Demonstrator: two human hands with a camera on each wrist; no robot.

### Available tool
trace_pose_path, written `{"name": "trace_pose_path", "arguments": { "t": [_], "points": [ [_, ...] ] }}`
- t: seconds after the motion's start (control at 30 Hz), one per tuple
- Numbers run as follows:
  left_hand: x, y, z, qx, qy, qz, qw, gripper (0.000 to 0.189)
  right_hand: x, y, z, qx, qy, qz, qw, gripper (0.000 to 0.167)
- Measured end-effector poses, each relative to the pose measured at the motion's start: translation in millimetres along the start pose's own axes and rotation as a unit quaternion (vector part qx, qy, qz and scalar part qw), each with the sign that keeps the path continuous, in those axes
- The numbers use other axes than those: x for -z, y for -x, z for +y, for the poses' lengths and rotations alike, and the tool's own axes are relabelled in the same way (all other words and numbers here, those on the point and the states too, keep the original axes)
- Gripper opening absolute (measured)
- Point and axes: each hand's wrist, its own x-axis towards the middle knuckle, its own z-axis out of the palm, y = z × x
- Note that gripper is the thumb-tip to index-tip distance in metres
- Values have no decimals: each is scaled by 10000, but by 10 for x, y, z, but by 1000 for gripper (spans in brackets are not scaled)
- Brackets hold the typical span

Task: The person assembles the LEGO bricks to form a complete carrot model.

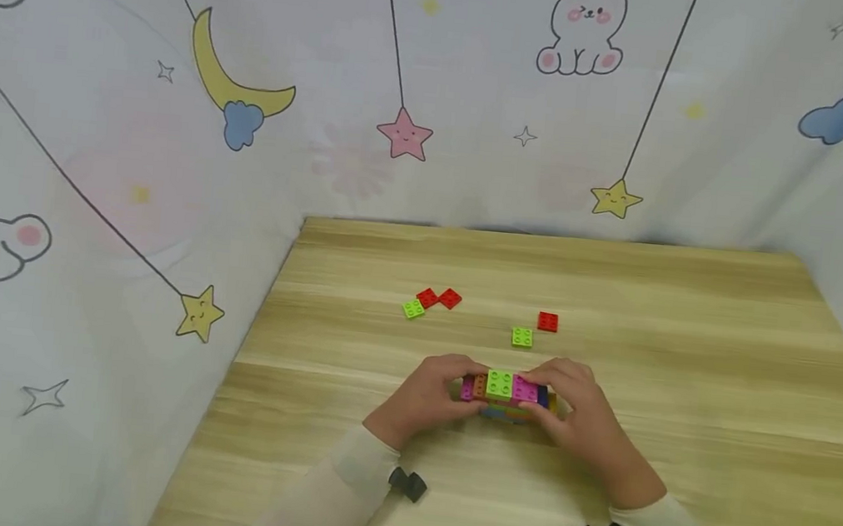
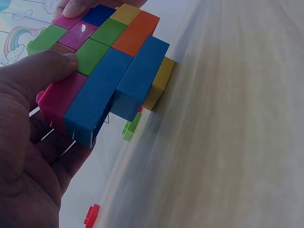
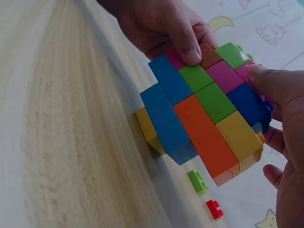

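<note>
A toy building-brick block [image 1: 499, 384] of many colours stands on the table between both hands. Its stacked courses show blue, orange, green, magenta and yellow bricks in the right wrist view, and a yellow brick [image 3: 149, 131] sits lowest. The left hand [image 1: 427, 393] grips one end, its thumb on the near face and its fingers behind. At the other end the right hand [image 1: 584, 407] holds the block, thumb against a pink brick [image 3: 247, 74] at the top. A lime brick [image 1: 499, 378] and a pink one form the top, studs up. The far face is hidden.
Beyond the block lie loose bricks: two red ones [image 1: 451, 299] beside a lime brick [image 1: 413, 309] to the left, and a lime brick [image 1: 522, 337] near a red brick [image 1: 548, 322]. A patterned cloth [image 1: 473, 184] rises behind the wooden table [image 1: 361, 266].
</note>
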Motion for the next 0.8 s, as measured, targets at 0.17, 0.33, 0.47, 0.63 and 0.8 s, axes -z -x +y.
{"name": "trace_pose_path", "arguments": {
  "t": [0.17,0.33,0.47,0.63,0.8],
  "points": [
    [-31,-5,-15,-66,-108,-19,9999,42,-40,88,26,-438,-223,110,9987,46],
    [-8,-3,7,-21,-178,-47,9998,43,-94,143,52,-1157,-171,-137,9930,56],
    [11,6,5,-49,-35,-43,10000,45,-132,167,98,-1429,-543,-343,9877,50],
    [108,21,-174,229,359,693,9967,42,-153,186,129,-1467,-732,-326,9859,44],
    [332,-22,-503,1165,-144,1997,9728,42,-167,185,135,-1447,-850,-317,9853,45]
  ]
}}
